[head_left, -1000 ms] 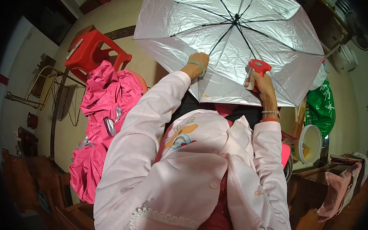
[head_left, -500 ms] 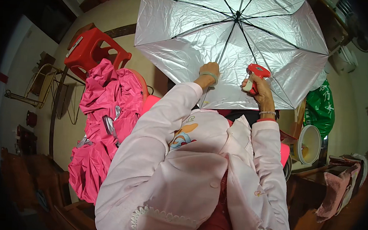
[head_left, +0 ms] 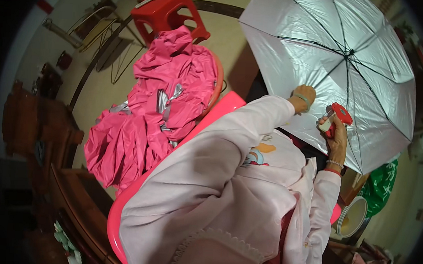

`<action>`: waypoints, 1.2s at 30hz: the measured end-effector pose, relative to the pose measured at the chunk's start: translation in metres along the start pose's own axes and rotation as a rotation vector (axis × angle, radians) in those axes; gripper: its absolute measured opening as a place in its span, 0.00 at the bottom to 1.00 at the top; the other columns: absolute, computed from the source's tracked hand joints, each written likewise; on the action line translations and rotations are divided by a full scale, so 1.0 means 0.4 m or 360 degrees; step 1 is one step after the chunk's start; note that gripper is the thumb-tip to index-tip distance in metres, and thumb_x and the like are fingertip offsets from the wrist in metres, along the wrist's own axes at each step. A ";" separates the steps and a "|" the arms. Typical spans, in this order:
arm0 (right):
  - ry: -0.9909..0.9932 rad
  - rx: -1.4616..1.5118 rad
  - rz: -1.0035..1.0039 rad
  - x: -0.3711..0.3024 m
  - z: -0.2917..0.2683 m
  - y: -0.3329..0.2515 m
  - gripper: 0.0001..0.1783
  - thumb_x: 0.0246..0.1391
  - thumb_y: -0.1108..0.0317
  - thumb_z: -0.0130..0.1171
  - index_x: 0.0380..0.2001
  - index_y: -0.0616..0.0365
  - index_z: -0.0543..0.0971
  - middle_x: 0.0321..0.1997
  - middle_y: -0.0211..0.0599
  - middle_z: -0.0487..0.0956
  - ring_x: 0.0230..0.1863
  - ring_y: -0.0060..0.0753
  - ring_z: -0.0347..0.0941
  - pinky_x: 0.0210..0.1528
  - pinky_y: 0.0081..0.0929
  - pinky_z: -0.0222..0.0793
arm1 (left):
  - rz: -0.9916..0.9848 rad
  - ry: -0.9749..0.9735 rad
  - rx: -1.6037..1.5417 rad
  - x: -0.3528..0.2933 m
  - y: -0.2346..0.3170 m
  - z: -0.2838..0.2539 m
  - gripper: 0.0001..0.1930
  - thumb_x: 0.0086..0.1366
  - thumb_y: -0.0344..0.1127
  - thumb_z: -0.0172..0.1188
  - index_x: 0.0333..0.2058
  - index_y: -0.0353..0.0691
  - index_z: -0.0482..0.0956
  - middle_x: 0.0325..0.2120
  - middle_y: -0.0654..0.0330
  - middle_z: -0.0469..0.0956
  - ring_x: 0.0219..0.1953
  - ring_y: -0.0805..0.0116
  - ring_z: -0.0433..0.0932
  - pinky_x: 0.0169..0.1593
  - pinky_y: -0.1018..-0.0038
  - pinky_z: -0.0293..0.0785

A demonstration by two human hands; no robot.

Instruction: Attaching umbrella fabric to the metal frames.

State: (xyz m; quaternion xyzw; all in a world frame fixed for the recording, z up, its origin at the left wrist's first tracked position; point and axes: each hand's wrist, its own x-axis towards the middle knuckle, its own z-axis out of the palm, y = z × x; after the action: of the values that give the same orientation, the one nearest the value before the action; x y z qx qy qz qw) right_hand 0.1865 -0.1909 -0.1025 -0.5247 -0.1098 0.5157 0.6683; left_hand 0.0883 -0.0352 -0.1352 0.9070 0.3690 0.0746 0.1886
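Observation:
An opened umbrella (head_left: 285, 57) lies before me at the upper right, its silver inner side and dark ribs facing up. My left hand (head_left: 305, 97) is closed in a fist on it, gripping near the edge around the end of a rib; the fingertips are hidden. To its right, my right hand (head_left: 337, 136) is wrapped round a small red-and-white handheld tool (head_left: 341, 114), whose exact kind I cannot make out. The tool is above the silver fabric; whether it touches cannot be told.
Crumpled pink fabric with silver patches (head_left: 176, 73) fills a round orange-rimmed container on my left. Beyond it stands a red plastic stool (head_left: 167, 12). A white bucket (head_left: 353, 216) and a green bag (head_left: 380, 188) are at the right. Dark wooden furniture (head_left: 86, 202) is at the lower left.
The view has swung left, so the umbrella, hands and pink fabric all appear further right. Both hands keep their grips and sit about the same relative to the umbrella.

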 end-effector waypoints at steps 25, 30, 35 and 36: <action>0.0018 -0.0054 0.0162 0.067 0.077 0.065 0.14 0.50 0.68 0.50 0.40 0.62 0.66 0.26 0.45 0.73 0.25 0.40 0.74 0.26 0.35 0.73 | -0.0375 0.0232 -0.0352 0.040 -0.091 0.104 0.08 0.54 0.33 0.53 0.28 0.36 0.79 0.30 0.49 0.77 0.37 0.54 0.77 0.39 0.65 0.74; 0.0040 -0.0121 0.0179 0.093 0.082 0.074 0.12 0.53 0.66 0.48 0.39 0.60 0.67 0.25 0.43 0.75 0.23 0.38 0.74 0.25 0.34 0.73 | -0.0312 0.0219 -0.0394 0.011 -0.069 0.069 0.09 0.54 0.33 0.52 0.27 0.35 0.79 0.29 0.47 0.77 0.35 0.52 0.77 0.39 0.66 0.74; 0.0034 -0.0146 0.0266 0.083 0.113 0.088 0.13 0.51 0.66 0.49 0.38 0.62 0.67 0.24 0.42 0.74 0.22 0.37 0.74 0.24 0.34 0.73 | -0.0246 0.0260 -0.0453 0.005 -0.074 0.076 0.09 0.52 0.32 0.52 0.26 0.36 0.79 0.28 0.47 0.77 0.34 0.51 0.77 0.39 0.65 0.73; 0.0040 -0.0137 0.0279 0.076 0.117 0.090 0.13 0.51 0.67 0.49 0.38 0.63 0.66 0.24 0.42 0.73 0.22 0.37 0.74 0.25 0.35 0.73 | -0.0252 0.0260 -0.0473 0.005 -0.076 0.076 0.08 0.52 0.32 0.52 0.26 0.36 0.79 0.28 0.47 0.77 0.34 0.51 0.77 0.40 0.65 0.73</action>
State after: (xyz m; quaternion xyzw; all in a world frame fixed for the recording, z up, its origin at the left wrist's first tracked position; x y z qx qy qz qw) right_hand 0.1470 -0.1421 -0.1239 -0.5670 -0.0773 0.5603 0.5988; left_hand 0.0787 -0.0226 -0.1753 0.8283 0.4382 0.1865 0.2952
